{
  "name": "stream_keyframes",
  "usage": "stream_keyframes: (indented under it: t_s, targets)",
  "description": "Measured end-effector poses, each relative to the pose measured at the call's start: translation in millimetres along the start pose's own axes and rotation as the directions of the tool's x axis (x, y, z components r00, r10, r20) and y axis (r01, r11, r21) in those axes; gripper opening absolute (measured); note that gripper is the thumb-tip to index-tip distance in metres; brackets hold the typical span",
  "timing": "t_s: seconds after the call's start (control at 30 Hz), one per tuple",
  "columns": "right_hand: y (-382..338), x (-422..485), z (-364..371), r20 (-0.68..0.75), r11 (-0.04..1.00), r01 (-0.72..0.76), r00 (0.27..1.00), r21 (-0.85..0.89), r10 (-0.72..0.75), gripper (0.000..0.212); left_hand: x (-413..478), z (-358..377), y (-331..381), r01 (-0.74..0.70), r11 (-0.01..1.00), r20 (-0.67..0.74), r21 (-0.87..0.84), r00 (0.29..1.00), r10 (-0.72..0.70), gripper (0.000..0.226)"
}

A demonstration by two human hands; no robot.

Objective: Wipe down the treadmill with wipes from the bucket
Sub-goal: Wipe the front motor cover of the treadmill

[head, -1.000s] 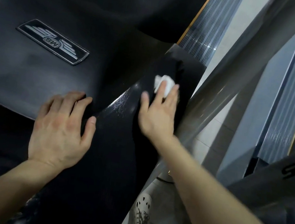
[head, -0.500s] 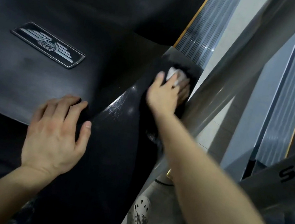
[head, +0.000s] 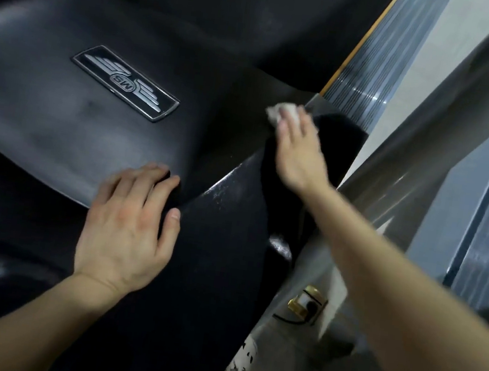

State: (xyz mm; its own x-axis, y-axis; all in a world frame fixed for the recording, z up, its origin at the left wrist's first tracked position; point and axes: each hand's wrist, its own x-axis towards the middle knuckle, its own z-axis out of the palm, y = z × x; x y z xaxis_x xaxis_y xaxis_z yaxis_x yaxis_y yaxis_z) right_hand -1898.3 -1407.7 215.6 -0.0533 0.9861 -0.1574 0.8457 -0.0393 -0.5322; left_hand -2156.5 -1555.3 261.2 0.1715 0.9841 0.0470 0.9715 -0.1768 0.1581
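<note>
Evidently the wipe [head: 281, 112] is pressed under the straight-fingered right hand [head: 297, 155] for broad contact. For balance, the treadmill cover [head: 57, 121] is leaned on by the flat, spread left hand [head: 127, 225].

Dim, motion-blurred, glare on glossy black.

A pale floor [head: 426, 47] shows on the right in dim light. Nearer, a brass socket [head: 307, 302] sits in it, with a black cable [head: 288, 320] just beside.
</note>
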Motion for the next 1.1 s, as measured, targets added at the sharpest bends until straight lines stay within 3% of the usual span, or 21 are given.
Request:
stream_keyframes:
  t_s: [0.1,0.13,0.17,0.23,0.3,0.37,0.43,0.47,0.53,0.57,0.6,0.67,0.7,0.73,0.8,0.83,0.9,0.93,0.97,1.03,1.1]
  targets:
    - [10,83,-33,0.057,0.987,-0.148,0.987,-0.056,0.151,0.059,0,-1,1,0.002,1.0,-0.014,0.003,1.0,-0.002,0.048]
    - [1,89,-35,0.091,0.982,-0.105,0.989,-0.156,0.12,0.054,1,0,1,0.002,1.0,-0.014,0.007,1.0,-0.002,0.048]
    - [-11,84,-35,0.117,0.975,-0.028,0.992,-0.222,0.055,0.049,0,0,0,0.0,1.0,-0.013,0.005,1.0,0.0,0.047]
    - [-35,39,-21,0.111,0.929,0.251,0.967,-0.273,-0.229,0.044,-1,0,-1,0.004,1.0,-0.014,-0.02,1.0,-0.004,0.047]
    - [-46,-33,-4,0.103,0.846,0.499,0.866,-0.187,-0.489,0.043,-2,1,0,0.017,0.999,-0.021,-0.047,1.0,-0.018,0.046]
    - [-51,-79,-5,0.232,0.78,0.626,0.761,-0.016,-0.606,0.043,-2,1,0,0.039,0.996,-0.04,-0.077,0.998,-0.042,0.045]
    - [-42,-60,-17,0.263,0.722,0.689,0.709,-0.059,-0.655,0.045,-1,0,1,0.059,0.994,-0.054,-0.095,0.996,-0.064,0.044]
    - [-30,-33,-20,0.217,0.78,0.61,0.787,-0.137,-0.577,0.048,-1,0,2,0.066,0.993,-0.058,-0.101,0.996,-0.072,0.044]
    - [-26,11,-26,0.097,0.935,0.294,0.955,-0.199,-0.28,0.057,-2,-1,2,0.066,0.992,-0.078,-0.107,0.994,-0.075,0.042]
    - [-35,13,-21,0.055,0.954,0.193,0.981,-0.231,-0.185,0.059,-2,0,2,0.06,0.992,-0.09,-0.114,0.993,-0.07,0.042]
    - [-49,-1,-8,0.033,0.941,0.199,0.98,-0.274,-0.198,0.057,-2,0,1,0.048,0.991,-0.101,-0.124,0.993,-0.061,0.042]
    - [-76,-55,11,0.068,0.835,0.469,0.88,-0.287,-0.47,0.046,-5,1,0,0.043,0.987,-0.135,-0.155,0.989,-0.064,0.042]
    - [-83,-85,16,0.113,0.784,0.595,0.803,-0.175,-0.585,0.043,-6,1,-1,0.044,0.984,-0.158,-0.17,0.985,-0.072,0.041]
    - [-84,-105,17,0.166,0.741,0.669,0.739,-0.061,-0.653,0.043,-7,2,-2,0.045,0.982,-0.183,-0.183,0.98,-0.079,0.04]
    - [-76,-103,6,0.212,0.687,0.725,0.679,-0.047,-0.702,0.046,-8,0,-3,0.043,0.974,-0.216,-0.221,0.972,-0.091,0.038]
    - [-69,-90,0,0.187,0.723,0.685,0.725,-0.093,-0.663,0.045,-8,-2,-2,0.041,0.967,-0.228,-0.251,0.968,-0.101,0.036]
    - [-64,-66,-3,0.06,0.894,0.437,0.899,-0.096,-0.433,0.043,-12,-10,-3,0.049,0.949,-0.277,-0.313,0.951,-0.14,0.033]
    - [-73,-67,1,0.018,0.932,0.349,0.937,-0.1,-0.349,0.043,-16,-14,-5,0.066,0.941,-0.306,-0.332,0.936,-0.174,0.034]
    - [-88,-80,11,-0.022,0.924,0.354,0.933,-0.146,-0.36,0.043,-24,-21,-10,0.092,0.933,-0.329,-0.347,0.92,-0.213,0.035]
    - [-122,-139,37,0.054,0.832,0.527,0.848,-0.175,-0.526,0.044,-51,-36,-31,0.171,0.912,-0.339,-0.372,0.89,-0.305,0.038]
    - [-146,-198,52,0.228,0.661,0.751,0.645,-0.01,-0.73,0.053,-88,-48,-67,0.287,0.879,-0.295,-0.381,0.863,-0.41,0.042]
